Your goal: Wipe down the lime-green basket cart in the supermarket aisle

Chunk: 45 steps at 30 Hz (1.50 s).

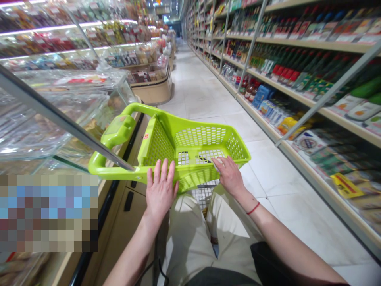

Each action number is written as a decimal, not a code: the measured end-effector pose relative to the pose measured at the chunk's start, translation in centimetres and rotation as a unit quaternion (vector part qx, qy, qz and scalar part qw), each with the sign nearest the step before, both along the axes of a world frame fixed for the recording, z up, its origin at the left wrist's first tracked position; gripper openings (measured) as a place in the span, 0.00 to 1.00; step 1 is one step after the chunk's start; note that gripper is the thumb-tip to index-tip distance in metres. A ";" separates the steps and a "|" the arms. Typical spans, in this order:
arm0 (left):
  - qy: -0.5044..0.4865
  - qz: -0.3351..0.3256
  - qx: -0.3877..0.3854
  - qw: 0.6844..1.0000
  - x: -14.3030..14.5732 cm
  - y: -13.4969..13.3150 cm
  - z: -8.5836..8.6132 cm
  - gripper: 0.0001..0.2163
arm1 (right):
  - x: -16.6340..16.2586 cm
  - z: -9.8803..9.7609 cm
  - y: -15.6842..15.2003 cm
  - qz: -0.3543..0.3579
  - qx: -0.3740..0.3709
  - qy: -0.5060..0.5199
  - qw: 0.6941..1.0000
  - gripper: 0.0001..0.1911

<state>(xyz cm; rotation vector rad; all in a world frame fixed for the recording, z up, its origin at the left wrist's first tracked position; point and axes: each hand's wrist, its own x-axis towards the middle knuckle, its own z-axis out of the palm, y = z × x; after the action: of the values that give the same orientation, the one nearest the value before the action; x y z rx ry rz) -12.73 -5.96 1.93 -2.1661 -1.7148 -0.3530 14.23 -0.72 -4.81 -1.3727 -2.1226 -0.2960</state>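
Note:
A lime-green plastic shopping cart (205, 137) stands crosswise in front of my legs, its handle (114, 135) to the left and its perforated basket to the right. My left hand (160, 184) lies on the near rim with its fingers stretched out over the edge. Farther right along the same rim, my right hand (231, 174) is hooked over the edge with bent fingers; its thumb is hard to make out. The basket floor shows through its grid, with a small dark mark or gap. A red string bracelet (253, 207) circles my right wrist.
On the left, a glass-sided display counter (119, 87) holds wrapped goods, and a slanting metal post (68, 115) passes close to the cart handle. Shelves of bottles and packets (312, 99) line the right. A pale tiled aisle (196, 79) runs ahead between them.

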 end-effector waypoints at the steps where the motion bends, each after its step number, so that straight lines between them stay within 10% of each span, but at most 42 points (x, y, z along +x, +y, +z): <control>1: 0.001 0.002 0.000 1.000 0.0 0.0 0.1 0.29 | -0.4 0.1 0.0 -0.006 -0.001 0.005 1.000 0.27; 10: 0.027 0.025 0.002 0.999 0.2 0.0 0.9 0.28 | -6.7 2.1 -0.2 0.020 -0.020 0.003 1.000 0.27; 22: 0.006 0.024 0.003 1.000 0.3 -0.1 0.8 0.27 | -3.2 1.1 -0.3 -0.044 -0.028 0.011 0.999 0.28; 31: 0.002 0.024 0.008 1.000 0.4 -0.1 0.8 0.27 | -9.3 3.4 0.0 0.066 -0.041 0.037 0.996 0.27; 45: -0.013 0.023 0.015 1.000 1.0 -0.1 0.6 0.28 | -1.8 0.4 0.7 0.014 -0.030 0.026 0.999 0.29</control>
<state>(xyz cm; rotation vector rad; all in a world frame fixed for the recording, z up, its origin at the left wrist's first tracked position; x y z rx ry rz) -11.73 -6.06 2.51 -2.1070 -1.7598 -0.3939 12.45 -0.04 -4.43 -1.3694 -2.1205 -0.1842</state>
